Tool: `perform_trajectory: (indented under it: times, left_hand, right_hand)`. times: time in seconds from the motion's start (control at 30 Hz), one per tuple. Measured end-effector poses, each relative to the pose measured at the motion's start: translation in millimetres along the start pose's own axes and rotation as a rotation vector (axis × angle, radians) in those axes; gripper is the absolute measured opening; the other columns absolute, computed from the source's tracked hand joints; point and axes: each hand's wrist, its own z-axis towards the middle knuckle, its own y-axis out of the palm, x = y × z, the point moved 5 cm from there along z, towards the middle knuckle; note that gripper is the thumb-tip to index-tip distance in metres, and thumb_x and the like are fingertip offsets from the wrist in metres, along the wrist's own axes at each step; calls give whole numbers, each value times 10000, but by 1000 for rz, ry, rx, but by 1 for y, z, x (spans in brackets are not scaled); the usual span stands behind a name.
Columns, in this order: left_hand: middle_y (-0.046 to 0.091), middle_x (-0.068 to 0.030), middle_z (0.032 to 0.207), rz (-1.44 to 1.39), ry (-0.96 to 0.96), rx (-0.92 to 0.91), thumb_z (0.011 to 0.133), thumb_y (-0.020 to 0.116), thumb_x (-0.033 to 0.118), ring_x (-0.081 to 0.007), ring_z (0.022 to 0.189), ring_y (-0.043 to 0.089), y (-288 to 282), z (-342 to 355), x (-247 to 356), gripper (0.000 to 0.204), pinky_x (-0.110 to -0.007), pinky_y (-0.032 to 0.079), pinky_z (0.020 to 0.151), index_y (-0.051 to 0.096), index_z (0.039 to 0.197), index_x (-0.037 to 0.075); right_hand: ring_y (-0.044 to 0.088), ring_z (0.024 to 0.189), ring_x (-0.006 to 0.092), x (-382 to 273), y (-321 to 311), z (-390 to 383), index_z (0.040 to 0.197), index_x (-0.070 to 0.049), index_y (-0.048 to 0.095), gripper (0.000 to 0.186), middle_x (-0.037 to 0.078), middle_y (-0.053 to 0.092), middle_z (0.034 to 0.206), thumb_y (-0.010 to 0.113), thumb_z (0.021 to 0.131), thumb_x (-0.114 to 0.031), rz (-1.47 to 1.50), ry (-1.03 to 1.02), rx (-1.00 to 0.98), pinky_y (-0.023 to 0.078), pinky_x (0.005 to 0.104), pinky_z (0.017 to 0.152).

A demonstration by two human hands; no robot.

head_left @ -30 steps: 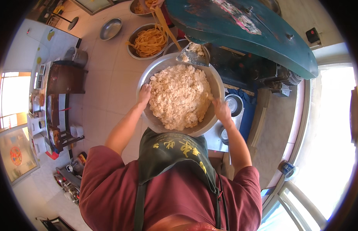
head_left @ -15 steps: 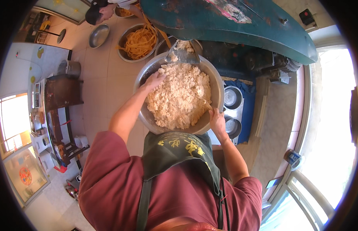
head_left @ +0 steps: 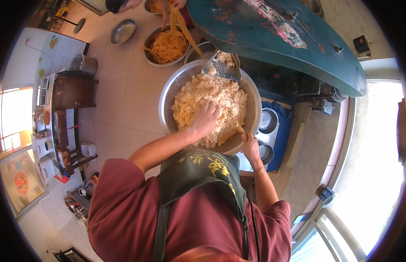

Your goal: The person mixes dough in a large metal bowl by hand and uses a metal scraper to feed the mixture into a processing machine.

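A large steel bowl (head_left: 167, 120) filled with crumbly, pale yellow dough (head_left: 229, 98) is in front of my body. My left hand (head_left: 206, 117) lies on the dough near the middle, fingers apart with their tips partly in the crumbs. At the bowl's near right rim, my right hand (head_left: 251, 147) is closed round a light wooden stick (head_left: 241, 129); its other end reaches into the dough, so the tool's full shape is hidden. A metal chute (head_left: 227, 71) of the green machine (head_left: 273, 35) hangs over the far rim, with dough crumbs on it.
Beyond the bowl, another person's hand (head_left: 179, 4) is by long yellow dough strips (head_left: 180, 24) over a bowl of strips (head_left: 168, 46). Two round metal pans (head_left: 267, 120) sit to the right. An unfilled metal basin (head_left: 123, 31) rests on the floor, far left.
My left hand has moved from the bowl's left side rightward and nearer, onto the middle of the dough. My right hand keeps its hold on the stick. The other person's strips are raised higher.
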Motion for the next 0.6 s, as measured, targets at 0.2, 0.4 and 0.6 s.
perform_trajectory:
  times: [0.2,0.4,0.6]
  left_hand:
    - [368,-348,1466,44,222,-139,943,473,125,-494,1422,292,20,-25,34,505,-666,299,1102,448,1440,37]
    - [464,-248,1411,-157,271,-285,893,522,109,-432,1343,419,2,-29,41,481,-643,320,1097,519,1372,64]
    - [602,-169,1264,-611,108,75,884,599,54,-306,1100,633,-53,-31,-49,377,-399,524,962,593,1261,64]
  right_hand:
    - [667,689,427,-59,-47,-14,1043,-56,580,213,278,660,877,558,986,-260,-297,-284,283,546,471,611]
    - [662,613,390,-148,-15,32,941,-53,600,231,209,660,690,585,973,-282,-311,-509,209,529,483,537]
    - [680,667,379,-99,1,8,982,-56,586,232,190,684,747,530,993,-280,-357,-437,91,543,481,584]
